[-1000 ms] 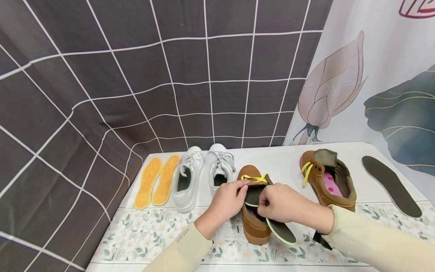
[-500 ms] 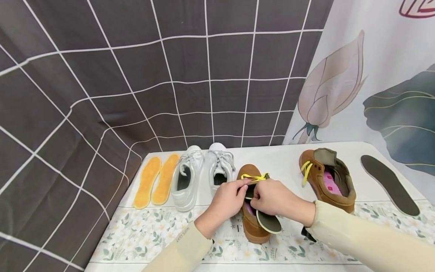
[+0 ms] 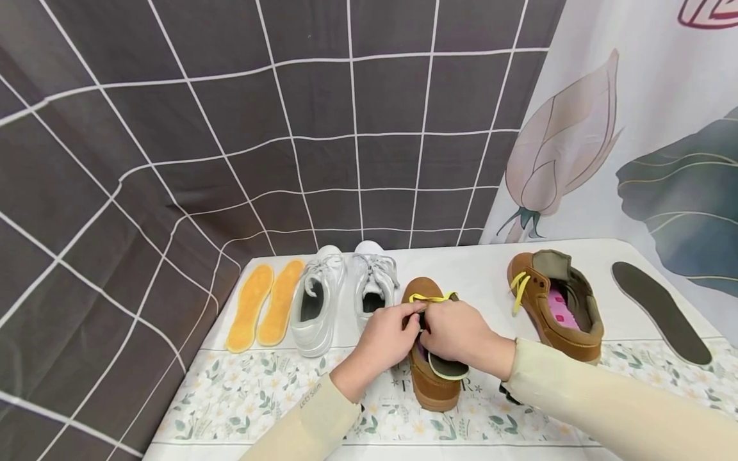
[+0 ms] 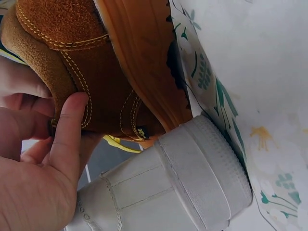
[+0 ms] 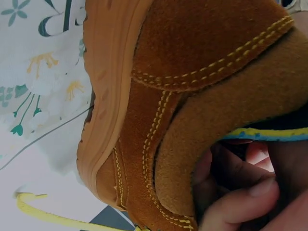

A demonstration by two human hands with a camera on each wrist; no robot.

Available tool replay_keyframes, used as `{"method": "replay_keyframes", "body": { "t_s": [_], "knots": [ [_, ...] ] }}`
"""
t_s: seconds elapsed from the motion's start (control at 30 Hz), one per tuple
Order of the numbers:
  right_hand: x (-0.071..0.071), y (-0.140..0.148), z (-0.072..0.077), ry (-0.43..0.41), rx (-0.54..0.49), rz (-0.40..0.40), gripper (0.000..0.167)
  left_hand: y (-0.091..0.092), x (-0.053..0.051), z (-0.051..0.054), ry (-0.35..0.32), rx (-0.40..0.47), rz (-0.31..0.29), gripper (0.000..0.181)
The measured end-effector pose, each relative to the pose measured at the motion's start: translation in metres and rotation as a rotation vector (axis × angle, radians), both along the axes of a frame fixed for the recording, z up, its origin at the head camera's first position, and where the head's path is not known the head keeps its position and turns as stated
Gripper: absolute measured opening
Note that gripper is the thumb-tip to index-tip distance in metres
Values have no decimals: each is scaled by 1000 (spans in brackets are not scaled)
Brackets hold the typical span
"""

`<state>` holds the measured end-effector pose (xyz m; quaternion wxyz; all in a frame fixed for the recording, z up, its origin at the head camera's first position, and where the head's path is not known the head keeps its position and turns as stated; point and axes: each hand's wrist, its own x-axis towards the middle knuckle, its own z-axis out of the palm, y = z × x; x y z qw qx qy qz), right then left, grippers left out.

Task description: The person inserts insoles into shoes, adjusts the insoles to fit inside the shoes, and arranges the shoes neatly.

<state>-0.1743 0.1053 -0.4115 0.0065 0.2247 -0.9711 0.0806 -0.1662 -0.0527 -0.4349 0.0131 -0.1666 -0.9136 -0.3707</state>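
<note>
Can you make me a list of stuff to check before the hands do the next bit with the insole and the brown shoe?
1. Left hand holding the brown shoe at its opening: ok.
2. Right hand gripping the insole: ok.
3. Insole's heel end down inside: not ok, it sticks out over the shoe's right side.
4. Insole's front end lying flat: cannot tell, the hands hide it.
5. Spare insole within view: ok, it lies right of the other brown shoe.

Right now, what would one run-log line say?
left hand: grips nearer brown shoe | right hand: holds dark insole | insole's visible end: overhanging shoe's side
</note>
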Motion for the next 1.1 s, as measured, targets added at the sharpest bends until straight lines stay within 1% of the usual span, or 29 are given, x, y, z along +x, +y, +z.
{"method": "replay_keyframes", "body": {
  "t_s": [0.17,0.23,0.3,0.33,0.4,0.47,0.57,0.63,0.7,0.8,0.87,1.0,1.1],
  "knots": [
    [-3,-4,-8,78,17,-10,22,0,0,0,8,-1,-2,34],
    [-3,-5,-10,84,27,-13,22,0,0,0,11,-2,-4,34],
    [-2,-5,-10,68,46,-6,24,-1,1,0,25,-7,-3,33],
    [-2,-5,-9,50,58,0,25,-1,1,0,28,-10,-5,33],
    [-2,-4,-5,-10,80,16,27,-2,1,0,28,-13,-6,33],
    [-3,-3,0,-95,91,28,28,-3,1,0,21,-12,-10,33],
    [-6,-1,7,-213,80,25,26,-3,2,0,12,-8,-12,33],
    [-8,1,9,-258,73,23,26,-2,2,0,1,-5,-19,33],
    [-9,3,9,-270,73,26,30,0,2,0,-13,-4,-27,34],
    [-8,5,7,-248,57,39,39,2,1,0,-30,-8,-32,35],
    [-8,5,5,-209,32,50,43,3,1,1,-15,-16,-20,34],
    [-8,3,-2,-126,-16,57,42,1,0,2,8,-22,-1,33],
    [-6,1,-9,-59,-14,40,41,0,1,1,18,-24,-3,33]
  ]
}}
